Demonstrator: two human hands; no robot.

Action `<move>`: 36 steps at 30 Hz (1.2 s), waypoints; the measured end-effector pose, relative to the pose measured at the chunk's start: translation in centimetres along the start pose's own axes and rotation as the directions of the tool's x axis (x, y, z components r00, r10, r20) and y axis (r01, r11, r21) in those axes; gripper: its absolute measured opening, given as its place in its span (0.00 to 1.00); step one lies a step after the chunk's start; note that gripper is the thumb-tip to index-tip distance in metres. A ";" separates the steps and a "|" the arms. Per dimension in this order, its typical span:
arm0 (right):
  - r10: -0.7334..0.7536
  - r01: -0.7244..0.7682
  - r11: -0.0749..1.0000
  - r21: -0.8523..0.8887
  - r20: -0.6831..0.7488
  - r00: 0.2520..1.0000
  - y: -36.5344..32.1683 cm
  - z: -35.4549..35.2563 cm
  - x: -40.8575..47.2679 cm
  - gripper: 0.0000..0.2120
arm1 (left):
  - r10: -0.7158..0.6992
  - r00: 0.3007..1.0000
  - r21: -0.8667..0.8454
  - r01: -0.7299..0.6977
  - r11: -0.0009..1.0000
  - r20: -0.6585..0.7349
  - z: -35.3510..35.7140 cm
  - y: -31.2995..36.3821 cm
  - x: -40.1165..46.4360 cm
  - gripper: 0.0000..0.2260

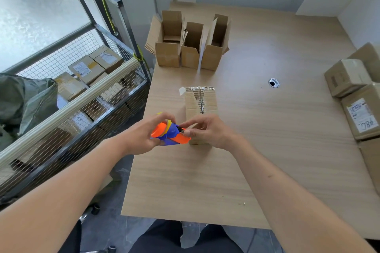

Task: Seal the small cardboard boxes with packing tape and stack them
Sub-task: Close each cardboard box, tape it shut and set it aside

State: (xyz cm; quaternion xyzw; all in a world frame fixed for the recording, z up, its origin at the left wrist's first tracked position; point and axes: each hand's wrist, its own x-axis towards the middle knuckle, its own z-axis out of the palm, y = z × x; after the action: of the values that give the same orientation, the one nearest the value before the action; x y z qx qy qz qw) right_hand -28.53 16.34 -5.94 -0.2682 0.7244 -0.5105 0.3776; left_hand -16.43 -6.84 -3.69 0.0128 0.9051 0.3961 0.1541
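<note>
Left hand (144, 135) grips tape dispenser (169, 133) at the near end of the taped box (200, 109); right hand (207, 129) probably pinches the tape end. Tape may wrinkle or stick to itself.

Pale wood-grain worktop (267, 129), matt and smooth, laminate by the look. Plain brown corrugated cardboard on the near box (202, 104), seam covered in glossy clear tape catching the light. Same dull cardboard on the open boxes (185, 53) at the far side. Shiny orange and blue plastic tape dispenser (170, 133). Grey metal wire-mesh cage (67, 98) on the left.
</note>
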 end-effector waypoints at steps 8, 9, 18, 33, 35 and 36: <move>0.088 -0.087 0.984 0.155 0.002 0.996 0.0 -0.2 -1.4 0.07 | 0.045 0.998 0.026 -0.046 0.999 0.036 0.6 1.5 -0.2 0.29; 0.091 -0.089 0.982 0.169 -0.004 0.996 0.1 -0.2 -1.6 0.06 | 0.041 0.998 0.021 -0.042 0.999 0.044 0.7 1.6 -0.2 0.29; 0.152 -0.139 0.970 0.201 -0.050 0.987 -0.4 -0.3 -2.7 0.10 | 0.011 0.995 0.042 -0.015 0.999 0.098 0.7 3.1 -0.2 0.31; 0.125 -0.095 0.989 0.109 -0.315 0.941 0.9 -0.3 -2.9 0.01 | -0.028 0.993 0.076 0.019 0.997 0.116 1.1 3.6 0.0 0.30; 0.148 -0.110 0.987 0.117 -0.392 0.908 1.4 -0.2 -3.1 0.01 | -0.040 0.990 0.076 0.030 0.997 0.132 1.4 3.2 0.0 0.29; 0.158 -0.119 0.986 0.116 -0.424 0.892 1.6 -0.2 -3.2 0.01 | -0.047 0.989 0.074 0.037 0.997 0.139 1.4 2.8 0.0 0.29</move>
State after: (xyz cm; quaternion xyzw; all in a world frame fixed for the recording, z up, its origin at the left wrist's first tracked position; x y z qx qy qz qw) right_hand -26.87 19.46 -6.53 -0.0795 0.7846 -0.5599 0.2544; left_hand -16.32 -3.88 -2.56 0.0269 0.9056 0.3584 0.2251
